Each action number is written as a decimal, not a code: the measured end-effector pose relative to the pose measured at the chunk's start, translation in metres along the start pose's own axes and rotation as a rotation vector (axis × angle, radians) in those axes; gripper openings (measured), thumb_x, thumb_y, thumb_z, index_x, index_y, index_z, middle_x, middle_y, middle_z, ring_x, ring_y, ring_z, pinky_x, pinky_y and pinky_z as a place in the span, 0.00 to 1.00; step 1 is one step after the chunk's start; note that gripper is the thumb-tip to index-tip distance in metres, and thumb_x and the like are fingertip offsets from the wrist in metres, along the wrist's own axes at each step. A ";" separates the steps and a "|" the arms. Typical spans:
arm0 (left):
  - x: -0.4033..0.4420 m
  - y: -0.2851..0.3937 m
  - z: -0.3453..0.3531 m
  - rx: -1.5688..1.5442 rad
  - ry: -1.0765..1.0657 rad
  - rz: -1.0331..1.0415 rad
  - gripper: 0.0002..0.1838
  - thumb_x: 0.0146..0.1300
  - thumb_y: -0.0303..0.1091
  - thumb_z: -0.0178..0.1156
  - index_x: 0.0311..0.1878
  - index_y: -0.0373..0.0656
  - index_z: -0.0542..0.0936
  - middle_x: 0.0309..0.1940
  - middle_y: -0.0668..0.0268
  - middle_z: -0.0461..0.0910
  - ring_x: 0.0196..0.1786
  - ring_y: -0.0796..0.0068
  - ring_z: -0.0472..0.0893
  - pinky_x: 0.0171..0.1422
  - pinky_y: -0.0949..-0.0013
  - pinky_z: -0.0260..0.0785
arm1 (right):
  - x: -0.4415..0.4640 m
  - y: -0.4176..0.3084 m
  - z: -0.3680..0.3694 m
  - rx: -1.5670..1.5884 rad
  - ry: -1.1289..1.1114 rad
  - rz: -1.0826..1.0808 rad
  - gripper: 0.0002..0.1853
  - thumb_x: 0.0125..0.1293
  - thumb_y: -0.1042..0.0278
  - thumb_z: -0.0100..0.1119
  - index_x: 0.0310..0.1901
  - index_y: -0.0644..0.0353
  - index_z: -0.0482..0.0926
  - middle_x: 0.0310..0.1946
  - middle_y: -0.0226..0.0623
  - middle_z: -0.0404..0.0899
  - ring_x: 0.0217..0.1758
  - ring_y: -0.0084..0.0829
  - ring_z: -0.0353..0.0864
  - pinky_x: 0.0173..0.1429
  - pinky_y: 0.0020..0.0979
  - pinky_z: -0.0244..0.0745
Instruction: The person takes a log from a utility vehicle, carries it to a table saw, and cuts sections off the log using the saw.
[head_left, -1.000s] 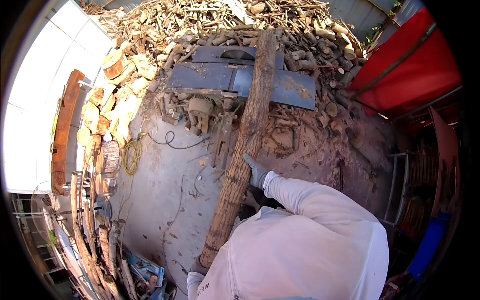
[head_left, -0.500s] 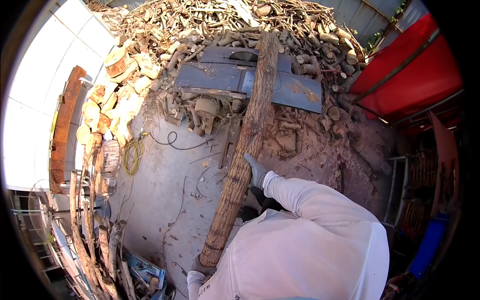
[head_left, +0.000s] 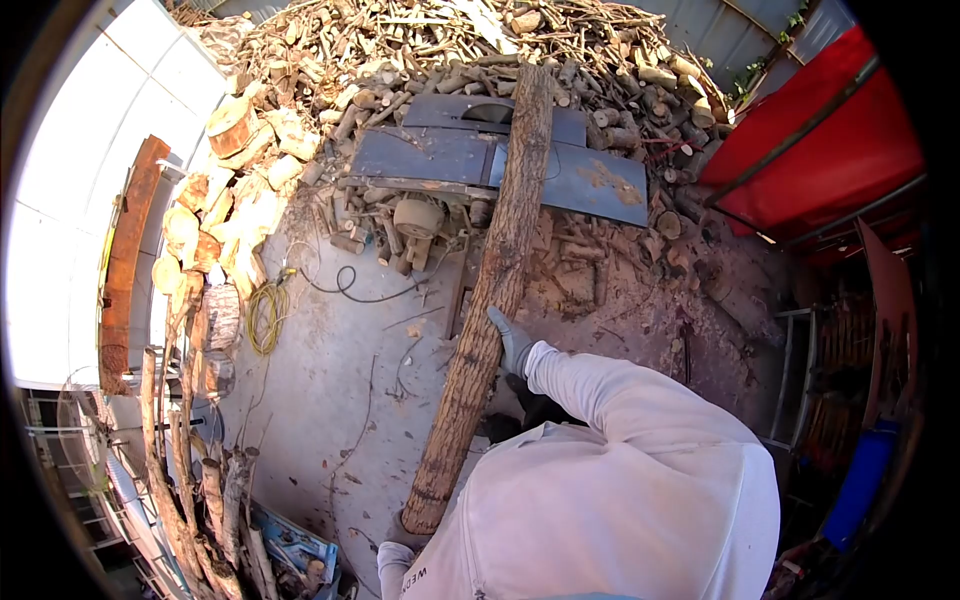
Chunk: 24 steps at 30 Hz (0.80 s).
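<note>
A long, rough-barked log (head_left: 480, 330) slants from near my body up across a saw table (head_left: 420, 157). Its far end lies over the tabletop, beside a partly visible round saw blade (head_left: 487, 113). My right hand (head_left: 514, 340), in a grey glove, grips the log's right side near the middle. At the near end, my left hand (head_left: 398, 535) holds the log from below and beside it; the fingers are mostly hidden. My pale sleeves and top fill the lower right.
Cut firewood (head_left: 440, 50) is heaped behind the saw table. Split rounds (head_left: 232, 125) and upright poles (head_left: 180, 480) stand at left. A yellow cable coil (head_left: 266, 315) and black cable lie on the concrete floor. A red sheet (head_left: 820, 150) hangs at right.
The log's far end has shifted slightly left across the saw table, and its near end a little right. Both hands keep their hold.
</note>
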<state>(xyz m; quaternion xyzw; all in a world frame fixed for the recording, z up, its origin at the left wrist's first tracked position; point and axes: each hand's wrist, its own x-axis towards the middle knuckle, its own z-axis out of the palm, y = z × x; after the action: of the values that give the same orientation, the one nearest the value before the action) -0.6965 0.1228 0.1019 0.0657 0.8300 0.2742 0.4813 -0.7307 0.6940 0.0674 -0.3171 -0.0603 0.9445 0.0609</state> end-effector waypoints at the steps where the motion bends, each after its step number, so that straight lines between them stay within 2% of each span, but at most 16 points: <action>1: 0.006 -0.022 0.001 0.018 0.034 0.029 0.54 0.22 0.44 0.87 0.61 0.38 0.76 0.52 0.59 0.84 0.55 0.67 0.82 0.61 0.61 0.75 | 0.001 0.001 -0.001 0.006 -0.005 0.015 0.34 0.63 0.50 0.73 0.67 0.47 0.70 0.56 0.34 0.81 0.56 0.41 0.83 0.61 0.52 0.80; 2: 0.012 -0.043 0.003 0.037 0.069 0.058 0.53 0.22 0.44 0.87 0.60 0.38 0.77 0.52 0.59 0.84 0.55 0.68 0.83 0.61 0.61 0.75 | 0.001 0.002 0.002 0.007 -0.005 0.015 0.34 0.63 0.50 0.73 0.67 0.47 0.70 0.56 0.34 0.81 0.56 0.41 0.83 0.61 0.52 0.80; 4: 0.011 -0.040 -0.001 0.001 0.052 0.044 0.53 0.22 0.44 0.87 0.60 0.38 0.77 0.52 0.59 0.84 0.55 0.68 0.83 0.61 0.61 0.75 | 0.000 0.005 0.007 -0.044 0.027 -0.075 0.28 0.65 0.46 0.69 0.59 0.55 0.77 0.52 0.38 0.84 0.54 0.41 0.84 0.62 0.49 0.79; 8: 0.008 -0.024 -0.007 -0.059 0.015 0.002 0.53 0.22 0.44 0.87 0.60 0.38 0.77 0.52 0.60 0.84 0.55 0.69 0.83 0.61 0.62 0.75 | 0.001 0.006 0.012 -0.046 0.029 -0.085 0.28 0.64 0.47 0.70 0.59 0.56 0.77 0.52 0.38 0.84 0.54 0.41 0.84 0.62 0.48 0.79; 17: 0.005 0.002 -0.011 -0.171 -0.024 -0.002 0.53 0.22 0.43 0.88 0.60 0.39 0.77 0.53 0.60 0.84 0.55 0.69 0.82 0.61 0.62 0.75 | 0.011 0.009 0.010 -0.039 0.075 -0.033 0.29 0.64 0.48 0.71 0.62 0.54 0.76 0.54 0.36 0.83 0.55 0.39 0.84 0.63 0.49 0.78; 19: -0.015 0.054 -0.020 -0.141 0.001 -0.053 0.54 0.21 0.43 0.88 0.60 0.39 0.77 0.52 0.59 0.84 0.55 0.69 0.83 0.61 0.62 0.75 | 0.016 0.010 0.006 -0.031 0.056 -0.039 0.37 0.63 0.50 0.72 0.69 0.52 0.69 0.59 0.37 0.80 0.60 0.39 0.81 0.64 0.50 0.78; 21: -0.015 0.054 -0.022 -0.112 0.025 -0.105 0.54 0.21 0.42 0.88 0.61 0.39 0.76 0.52 0.59 0.84 0.55 0.69 0.83 0.61 0.62 0.75 | 0.021 0.012 0.002 -0.019 0.048 -0.033 0.37 0.63 0.50 0.72 0.70 0.52 0.69 0.59 0.37 0.80 0.60 0.39 0.81 0.65 0.50 0.78; 24: 0.013 -0.020 -0.012 -0.098 -0.011 -0.048 0.57 0.20 0.43 0.88 0.62 0.38 0.74 0.53 0.58 0.83 0.56 0.68 0.82 0.62 0.61 0.75 | 0.026 0.013 -0.001 -0.010 0.046 -0.024 0.37 0.63 0.50 0.73 0.70 0.53 0.68 0.59 0.37 0.81 0.59 0.38 0.82 0.65 0.49 0.78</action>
<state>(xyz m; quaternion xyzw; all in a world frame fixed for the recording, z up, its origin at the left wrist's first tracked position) -0.7102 0.1063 0.0869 0.0238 0.8143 0.3024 0.4949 -0.7523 0.6851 0.0493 -0.3383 -0.0676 0.9359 0.0719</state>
